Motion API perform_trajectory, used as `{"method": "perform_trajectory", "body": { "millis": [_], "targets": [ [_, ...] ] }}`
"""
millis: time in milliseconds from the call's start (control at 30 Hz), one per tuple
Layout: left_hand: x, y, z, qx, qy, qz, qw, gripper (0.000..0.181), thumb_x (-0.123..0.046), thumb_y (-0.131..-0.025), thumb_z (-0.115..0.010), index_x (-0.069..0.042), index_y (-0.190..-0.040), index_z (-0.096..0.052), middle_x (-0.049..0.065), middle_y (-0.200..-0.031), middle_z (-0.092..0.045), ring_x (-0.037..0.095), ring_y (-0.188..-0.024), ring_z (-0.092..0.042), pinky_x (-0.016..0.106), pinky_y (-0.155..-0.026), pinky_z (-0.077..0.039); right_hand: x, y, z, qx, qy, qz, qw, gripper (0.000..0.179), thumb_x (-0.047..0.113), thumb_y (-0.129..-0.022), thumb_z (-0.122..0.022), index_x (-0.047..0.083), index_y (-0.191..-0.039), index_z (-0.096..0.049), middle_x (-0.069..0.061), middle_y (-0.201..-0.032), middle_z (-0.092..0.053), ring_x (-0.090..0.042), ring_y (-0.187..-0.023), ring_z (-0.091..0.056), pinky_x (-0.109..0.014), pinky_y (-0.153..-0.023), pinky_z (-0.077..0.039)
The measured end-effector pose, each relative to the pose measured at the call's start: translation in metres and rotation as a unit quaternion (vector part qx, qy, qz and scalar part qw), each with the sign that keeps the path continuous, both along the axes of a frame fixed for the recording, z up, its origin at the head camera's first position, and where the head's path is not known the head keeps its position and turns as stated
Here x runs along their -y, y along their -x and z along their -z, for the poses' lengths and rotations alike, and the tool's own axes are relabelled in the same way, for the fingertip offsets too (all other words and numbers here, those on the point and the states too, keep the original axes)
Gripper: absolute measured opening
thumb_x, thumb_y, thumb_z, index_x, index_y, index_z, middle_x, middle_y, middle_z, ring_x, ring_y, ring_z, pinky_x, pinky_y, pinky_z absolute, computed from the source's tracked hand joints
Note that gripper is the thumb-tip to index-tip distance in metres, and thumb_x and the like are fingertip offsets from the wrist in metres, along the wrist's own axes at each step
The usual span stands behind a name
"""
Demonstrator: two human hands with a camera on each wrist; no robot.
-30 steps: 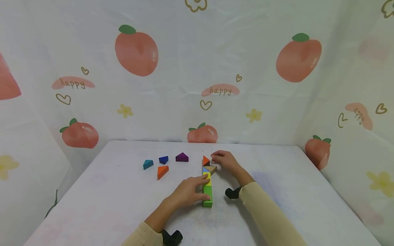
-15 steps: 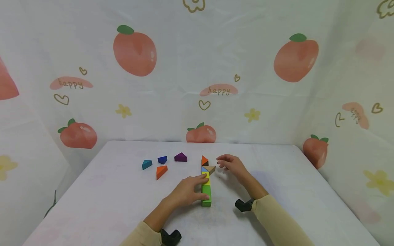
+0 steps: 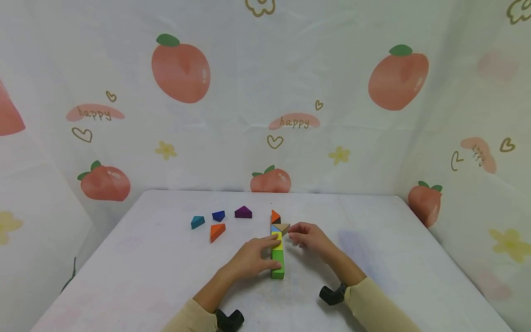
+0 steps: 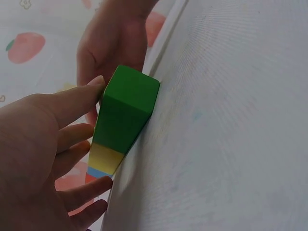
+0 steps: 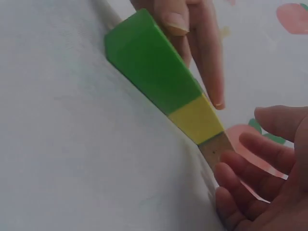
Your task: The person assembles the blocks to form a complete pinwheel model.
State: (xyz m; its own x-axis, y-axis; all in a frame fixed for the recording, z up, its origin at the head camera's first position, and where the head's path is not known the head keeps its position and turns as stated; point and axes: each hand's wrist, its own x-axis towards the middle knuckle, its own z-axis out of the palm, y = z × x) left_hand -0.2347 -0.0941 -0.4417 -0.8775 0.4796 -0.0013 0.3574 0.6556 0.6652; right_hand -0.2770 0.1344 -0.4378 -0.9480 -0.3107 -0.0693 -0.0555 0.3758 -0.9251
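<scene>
left hand [image 3: 249,259], loosely spread, touching green block [image 3: 278,257] and yellow block [image 3: 279,247]; right hand [image 3: 313,239], relaxed, empty, just beside tan triangle [image 3: 283,227].

We look forward and down from the head; close in, both wrist views share the green block [image 4: 122,108].

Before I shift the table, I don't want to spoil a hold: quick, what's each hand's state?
Left hand: open, touching the green block.
Right hand: open, beside the tan block, not pinching it.
</scene>
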Motion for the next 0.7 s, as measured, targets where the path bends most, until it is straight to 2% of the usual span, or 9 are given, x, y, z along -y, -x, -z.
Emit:
{"method": "perform_trajectory", "body": {
  "millis": [167,367,533,700],
  "targets": [
    [0.001,-0.001,-0.001,-0.007,-0.010,0.002,0.9999,0.063,-0.047,-0.085,-0.072,-0.023,-0.141,-0.054,-0.008,-0.150,-0.042,0.024,-0.138,-0.037,0.052,-0.108,-0.033,0.004,-0.008,0.001,-0.030,-0.046,-0.027,0.9981,0.026,0.018,-0.091,-0.068,0.009,-0.115,-0.067,-0.002,-0.102,-0.067,-0.019,-0.091,-0.060,-0.033,-0.078,-0.050],
    [0.006,-0.002,-0.004,0.004,-0.042,-0.009,0.9991,0.058,-0.046,-0.087,-0.070,-0.026,-0.140,-0.055,-0.010,-0.149,-0.042,0.024,-0.137,-0.038,0.054,-0.106,-0.035,0.011,-0.018,0.003,-0.065,-0.083,-0.067,0.9922,0.037,0.024,-0.088,-0.073,0.014,-0.123,-0.064,-0.003,-0.112,-0.065,-0.022,-0.103,-0.059,-0.040,-0.085,-0.052],
    [0.010,0.001,-0.004,-0.007,-0.061,-0.005,0.9981,0.054,-0.044,-0.089,-0.068,-0.025,-0.138,-0.057,-0.006,-0.148,-0.045,0.027,-0.132,-0.045,0.053,-0.101,-0.041,0.013,-0.024,0.003,-0.109,-0.133,-0.099,0.9801,0.048,0.032,-0.086,-0.075,0.017,-0.130,-0.061,-0.003,-0.120,-0.064,-0.025,-0.113,-0.057,-0.049,-0.093,-0.047],
    [0.012,0.004,-0.004,-0.015,-0.066,-0.014,0.9976,0.049,-0.043,-0.089,-0.068,-0.026,-0.135,-0.060,-0.004,-0.142,-0.051,0.024,-0.124,-0.053,0.046,-0.096,-0.048,0.016,-0.029,0.001,-0.118,-0.157,-0.110,0.9743,0.055,0.032,-0.085,-0.076,0.013,-0.134,-0.058,-0.008,-0.128,-0.061,-0.029,-0.120,-0.053,-0.054,-0.096,-0.044]
  ]
}}
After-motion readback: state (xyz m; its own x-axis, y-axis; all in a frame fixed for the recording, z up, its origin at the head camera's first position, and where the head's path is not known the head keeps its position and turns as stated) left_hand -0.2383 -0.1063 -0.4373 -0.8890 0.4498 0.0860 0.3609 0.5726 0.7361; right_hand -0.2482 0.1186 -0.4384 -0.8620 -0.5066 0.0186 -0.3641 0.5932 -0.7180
